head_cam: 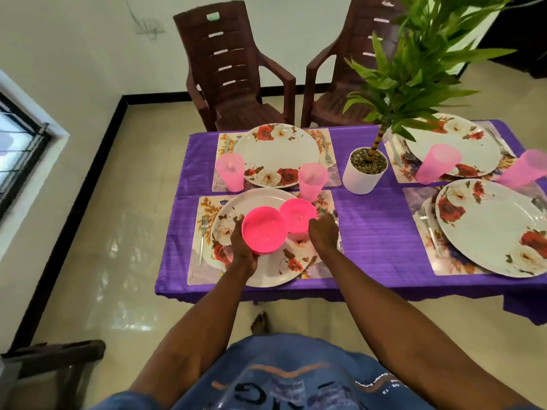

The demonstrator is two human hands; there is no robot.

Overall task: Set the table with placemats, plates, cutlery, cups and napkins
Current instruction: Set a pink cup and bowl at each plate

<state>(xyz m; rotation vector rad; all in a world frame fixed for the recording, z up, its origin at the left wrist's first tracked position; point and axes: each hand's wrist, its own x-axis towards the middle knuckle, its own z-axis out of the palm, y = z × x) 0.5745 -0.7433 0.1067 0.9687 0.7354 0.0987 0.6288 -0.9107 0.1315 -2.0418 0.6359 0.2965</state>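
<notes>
The left hand [243, 247] grips one bright pink bowl [264, 229] from below, above the near floral plate [260, 238]. Just right of it, the right hand [323, 230] curls round a second pink bowl [298, 216]. Beyond both hands stand four pale pink cups, nearest [312, 181], and a potted plant [364, 170]. Four plates lie on four placemats on the table [376, 229].

Both arms are stretched forward and down, forearms bare. Left hand [243, 247] is cupped with fingers curled around something it's holding from the side. Right hand [323, 230] sits just beside it, palm down, fingers bent forward, though I can't tell if its grip holds anything.
</notes>
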